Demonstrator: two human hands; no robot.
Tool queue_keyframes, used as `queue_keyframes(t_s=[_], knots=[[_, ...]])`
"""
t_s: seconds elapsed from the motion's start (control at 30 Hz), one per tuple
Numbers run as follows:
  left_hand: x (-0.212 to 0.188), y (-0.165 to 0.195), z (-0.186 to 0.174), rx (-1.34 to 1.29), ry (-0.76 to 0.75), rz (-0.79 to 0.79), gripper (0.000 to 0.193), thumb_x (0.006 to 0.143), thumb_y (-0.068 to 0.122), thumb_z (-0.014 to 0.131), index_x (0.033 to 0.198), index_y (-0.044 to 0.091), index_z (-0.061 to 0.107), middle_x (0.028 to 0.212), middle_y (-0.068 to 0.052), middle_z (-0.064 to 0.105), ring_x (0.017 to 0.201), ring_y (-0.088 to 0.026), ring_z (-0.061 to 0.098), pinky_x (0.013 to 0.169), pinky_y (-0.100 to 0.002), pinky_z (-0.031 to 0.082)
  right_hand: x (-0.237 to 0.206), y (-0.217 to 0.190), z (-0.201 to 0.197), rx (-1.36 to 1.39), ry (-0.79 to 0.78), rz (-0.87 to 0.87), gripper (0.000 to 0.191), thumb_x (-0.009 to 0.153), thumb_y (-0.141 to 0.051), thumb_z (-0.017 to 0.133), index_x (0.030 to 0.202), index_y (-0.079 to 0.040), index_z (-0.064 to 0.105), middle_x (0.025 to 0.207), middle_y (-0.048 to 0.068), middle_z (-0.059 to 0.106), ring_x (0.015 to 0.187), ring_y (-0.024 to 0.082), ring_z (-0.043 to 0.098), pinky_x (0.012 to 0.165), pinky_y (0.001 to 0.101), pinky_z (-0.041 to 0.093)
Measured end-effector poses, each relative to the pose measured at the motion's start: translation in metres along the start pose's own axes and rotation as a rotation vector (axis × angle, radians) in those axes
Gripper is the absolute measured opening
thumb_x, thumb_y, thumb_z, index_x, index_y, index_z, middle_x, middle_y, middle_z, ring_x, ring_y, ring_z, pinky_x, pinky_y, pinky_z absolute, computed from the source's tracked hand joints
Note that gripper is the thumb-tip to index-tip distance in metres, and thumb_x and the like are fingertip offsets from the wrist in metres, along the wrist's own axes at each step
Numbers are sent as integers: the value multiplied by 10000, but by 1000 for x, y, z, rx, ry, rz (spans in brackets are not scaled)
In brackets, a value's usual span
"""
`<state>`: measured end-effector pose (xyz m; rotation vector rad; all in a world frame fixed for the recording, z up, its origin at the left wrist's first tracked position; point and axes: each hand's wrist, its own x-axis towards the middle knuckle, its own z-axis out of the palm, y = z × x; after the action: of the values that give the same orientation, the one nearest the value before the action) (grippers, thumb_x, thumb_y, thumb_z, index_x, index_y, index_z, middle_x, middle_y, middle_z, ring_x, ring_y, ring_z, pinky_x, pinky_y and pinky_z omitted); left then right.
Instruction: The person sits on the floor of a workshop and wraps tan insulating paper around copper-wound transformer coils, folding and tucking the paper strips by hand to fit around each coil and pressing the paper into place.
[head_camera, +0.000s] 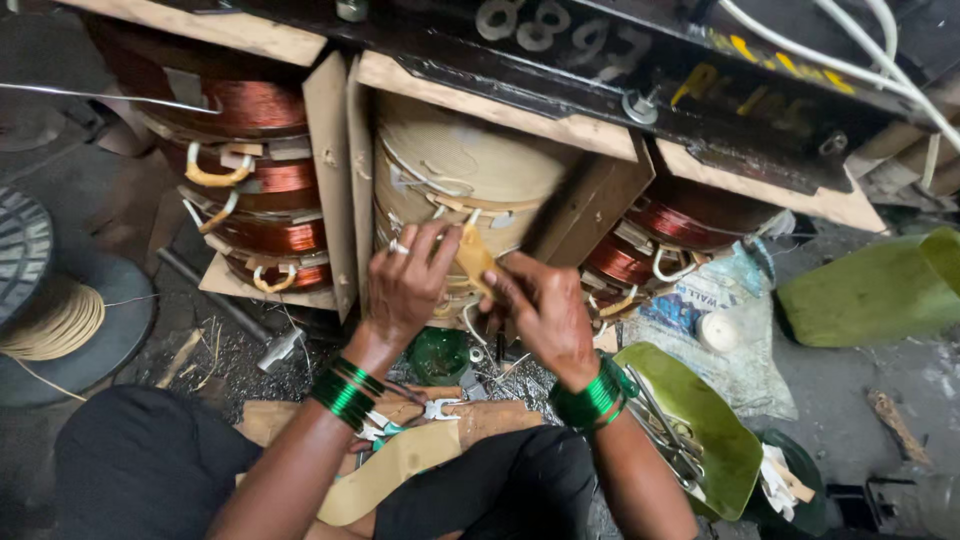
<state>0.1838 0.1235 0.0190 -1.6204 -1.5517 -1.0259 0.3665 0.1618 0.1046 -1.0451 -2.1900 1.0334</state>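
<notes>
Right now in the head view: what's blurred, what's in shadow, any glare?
Head view: both hands, left hand and right hand, and the yellow strip are slightly motion-soft; the middle coil is evenly lit; copper coils show soft sheen, no hard glare; the floor at the edges and the lap sit in deep shadow; frame edges bow slightly.

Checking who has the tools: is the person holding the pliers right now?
No: the pliers lie on the board by the knees, while the left hand and right hand both pinch a yellow strip.
</notes>
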Motion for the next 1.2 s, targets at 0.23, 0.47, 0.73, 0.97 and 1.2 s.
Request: queue_keyframes(t_s=[0.23,0.47,0.73,0.97,1.2], knots=[[-1,37,19,-448,244,-585,216,787,0,720,998,35,682,1204,-128,523,1156,-244,558,918,-381,522,44,-33,-15,370,-261,-2,279,1007,-186,600,1018,53,744,704,80,751,530,151,675,495,300,537],[11,50,41,-1302,502,-1192,120,935,-28,763,951,12,651,940,-31,629,847,-109,555,776,-272,476,26,-4,-1,-99,58,-608,267,953,-35,623,1209,14,684,1101,150,740,962,264,713,847,369,579],[6,51,35,-1682,609,-1354,222,885,-13,718,1096,25,664,1042,-22,691,947,-98,649,893,-255,530,50,5,13,-507,110,-797,353,861,19,735,1202,-6,649,1025,138,683,943,326,669,835,422,553],[-9,63,31,-1686,597,-1446,250,1029,133,658,1245,7,671,1141,-19,650,1003,-80,576,899,-239,468,64,6,22,-527,110,-820,275,853,-15,766,1092,-5,630,951,114,674,857,325,645,748,411,541],[-24,71,33,-1885,520,-1359,407,946,63,610,1351,86,630,1211,-23,678,1031,-108,631,878,-283,492,65,-1,29,-549,151,-679,253,810,-14,787,987,-48,609,873,132,679,792,337,689,675,414,528]])
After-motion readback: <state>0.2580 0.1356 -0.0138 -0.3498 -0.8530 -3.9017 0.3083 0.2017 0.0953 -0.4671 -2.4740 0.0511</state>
